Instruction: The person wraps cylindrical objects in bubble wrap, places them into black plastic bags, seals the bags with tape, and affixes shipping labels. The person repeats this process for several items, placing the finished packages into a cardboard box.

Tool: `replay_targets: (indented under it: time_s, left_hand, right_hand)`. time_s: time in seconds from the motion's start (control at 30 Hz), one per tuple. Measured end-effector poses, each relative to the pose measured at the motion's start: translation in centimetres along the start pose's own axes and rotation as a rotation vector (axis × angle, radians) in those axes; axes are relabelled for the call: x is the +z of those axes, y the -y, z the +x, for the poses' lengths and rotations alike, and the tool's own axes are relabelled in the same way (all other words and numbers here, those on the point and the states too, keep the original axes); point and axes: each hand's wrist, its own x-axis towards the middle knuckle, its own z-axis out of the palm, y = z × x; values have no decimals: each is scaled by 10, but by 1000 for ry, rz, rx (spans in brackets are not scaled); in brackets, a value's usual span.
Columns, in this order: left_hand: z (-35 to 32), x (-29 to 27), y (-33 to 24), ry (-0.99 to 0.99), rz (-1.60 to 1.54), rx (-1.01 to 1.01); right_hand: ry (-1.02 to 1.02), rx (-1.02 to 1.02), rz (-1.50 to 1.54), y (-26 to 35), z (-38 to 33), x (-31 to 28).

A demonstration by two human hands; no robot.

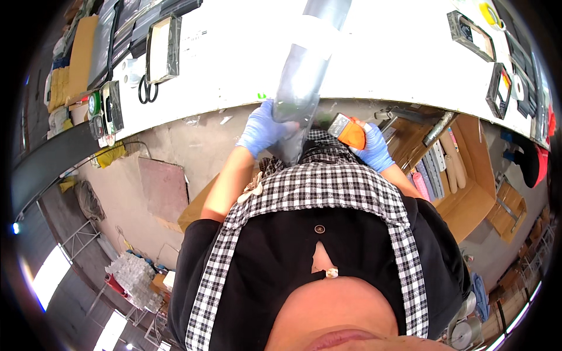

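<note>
A long, shiny grey piece (301, 76), apparently in clear film, reaches from the far part of the white table (398, 64) over its near edge to my apron. A white band crosses it partway along. My left hand (261, 128), in a blue glove, is closed around its near end from the left side. To the right of it, my right hand (377, 151), also gloved in blue, grips an orange tool (353, 134) with a flat, pale grey end. That tool's exact kind is unclear. Its flat end points up and left, close to the grey piece but apart from it.
Black-handled scissors (147, 90) and a dark-rimmed box (163, 49) lie on the table's left. Another dark-rimmed box (470, 36) and yellow tape (490, 16) are at right. Below the table's right side, an open carton (468, 202) holds several rolls.
</note>
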Motion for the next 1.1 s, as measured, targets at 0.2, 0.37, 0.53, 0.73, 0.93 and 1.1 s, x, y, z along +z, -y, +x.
replay_targets:
  time_s: [0.2, 0.37, 0.53, 0.73, 0.93, 1.1]
  left_hand:
    - [40, 26, 107, 322, -894, -32]
    - [-2, 4, 41, -330, 560, 699]
    - [-58, -60, 142, -610, -734, 274]
    - [-20, 9, 60, -826, 948, 133]
    - [-32, -28, 5, -582, 676, -197]
    - [-10, -60, 64, -303, 84, -80]
  right_hand:
    - [129, -69, 168, 32, 60, 18]
    - [243, -40, 12, 87, 114, 7]
    - [412, 63, -96, 139, 159, 7]
    - [404, 11, -77, 162, 185, 24]
    - [383, -49, -90, 159, 145, -50]
    - [578, 100, -399, 109, 86, -72]
